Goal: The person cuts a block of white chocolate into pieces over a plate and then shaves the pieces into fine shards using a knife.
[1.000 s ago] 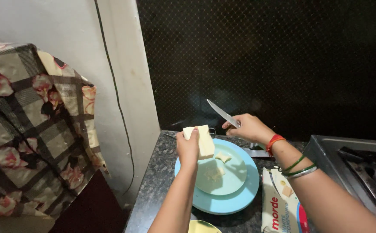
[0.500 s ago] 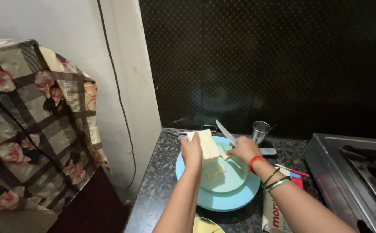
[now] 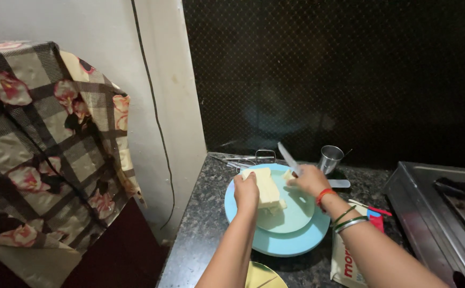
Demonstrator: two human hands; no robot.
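Observation:
My left hand [image 3: 246, 191] holds a pale yellow slab of paneer [image 3: 266, 186] upright over a light blue plate [image 3: 291, 240], which rests on a second, larger blue plate. My right hand [image 3: 308, 180] grips a steel knife [image 3: 288, 157] whose blade points up and away, just right of the slab. Small cut pieces lie on the plate beneath the slab. Red and green bangles circle my right wrist.
A small steel cup [image 3: 330, 158] stands behind the plates, with metal tongs [image 3: 254, 157] to its left. A printed packet [image 3: 350, 256] lies right of the plates, a stove [image 3: 446, 208] beyond it. A yellow lid [image 3: 264, 274] is at the counter front. A floral cloth [image 3: 40, 144] hangs left.
My right hand has brought the knife down from above and moved in close beside the slab. The view has tilted, showing the steel cup behind the plates.

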